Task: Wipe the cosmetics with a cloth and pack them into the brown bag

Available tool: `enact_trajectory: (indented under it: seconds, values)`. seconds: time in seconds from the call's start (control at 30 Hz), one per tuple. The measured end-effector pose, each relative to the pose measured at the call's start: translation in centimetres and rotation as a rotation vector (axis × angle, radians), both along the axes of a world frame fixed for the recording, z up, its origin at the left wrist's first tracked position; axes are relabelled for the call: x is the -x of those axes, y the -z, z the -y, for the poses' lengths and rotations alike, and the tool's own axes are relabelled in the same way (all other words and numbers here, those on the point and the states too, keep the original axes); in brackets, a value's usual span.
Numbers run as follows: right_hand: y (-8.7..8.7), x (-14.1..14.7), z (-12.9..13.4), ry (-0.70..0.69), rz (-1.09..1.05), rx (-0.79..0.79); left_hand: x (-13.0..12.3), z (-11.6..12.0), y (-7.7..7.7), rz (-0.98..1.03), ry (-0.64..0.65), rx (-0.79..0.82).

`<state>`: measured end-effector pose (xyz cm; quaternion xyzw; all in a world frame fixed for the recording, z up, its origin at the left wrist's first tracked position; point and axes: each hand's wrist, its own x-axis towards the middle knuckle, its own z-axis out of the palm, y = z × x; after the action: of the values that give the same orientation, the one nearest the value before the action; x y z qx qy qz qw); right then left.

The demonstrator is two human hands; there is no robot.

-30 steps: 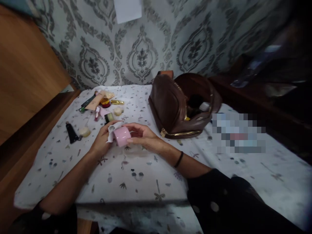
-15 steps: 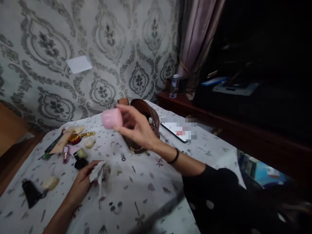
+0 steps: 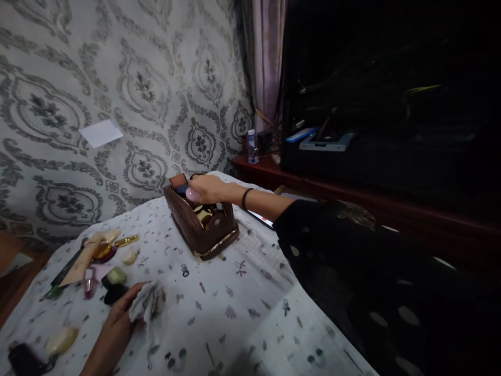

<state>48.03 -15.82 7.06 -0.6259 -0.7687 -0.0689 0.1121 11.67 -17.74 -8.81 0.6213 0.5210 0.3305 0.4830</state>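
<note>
My right hand (image 3: pixel 209 189) reaches over the open brown toiletry bag (image 3: pixel 191 224), its fingers closed round a small pink jar (image 3: pixel 191 195) at the bag's mouth. Most of the jar is hidden by the hand and bag. Several items show inside the bag, including a gold-toned one (image 3: pixel 204 214). Low on the left, my left hand (image 3: pixel 123 316) grips a crumpled pale cloth (image 3: pixel 149 303) above the patterned sheet. Close to that hand lie a dark round item (image 3: pixel 115 294) and a greenish jar (image 3: pixel 113 277).
Left on the sheet lie a pink tube (image 3: pixel 90 283), an amber bottle (image 3: pixel 104 253), a gold stick (image 3: pixel 127 240), a cream-coloured round piece (image 3: pixel 62 340) and a black tube (image 3: pixel 25 359). A phone (image 3: pixel 260 218) lies behind my right arm. A clear bottle (image 3: pixel 252 147) stands on the red-brown ledge (image 3: pixel 236 161).
My right hand has carried the pink jar from in front of the bag into its opening. The view has swung right. My left hand still holds the cloth.
</note>
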Motion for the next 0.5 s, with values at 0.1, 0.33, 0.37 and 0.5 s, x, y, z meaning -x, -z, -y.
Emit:
enact_trajectory:
  seconds: [0.1,0.33,0.37,0.5]
  values:
    - [0.5,0.2,-1.2,-0.018,0.048,0.034,0.2,-0.2,0.4,0.061,0.027,0.058]
    - [1.9,0.6,-4.9,-0.008,0.022,0.094,-0.2,0.0,0.3,0.072,0.055,0.044]
    - [2.0,0.7,-5.2,-0.003,0.014,0.099,-0.4,0.3,0.2,0.071,0.045,0.036]
    - [2.3,0.9,-5.8,0.018,-0.019,0.105,-0.8,0.7,-0.1,0.078,0.015,0.017]
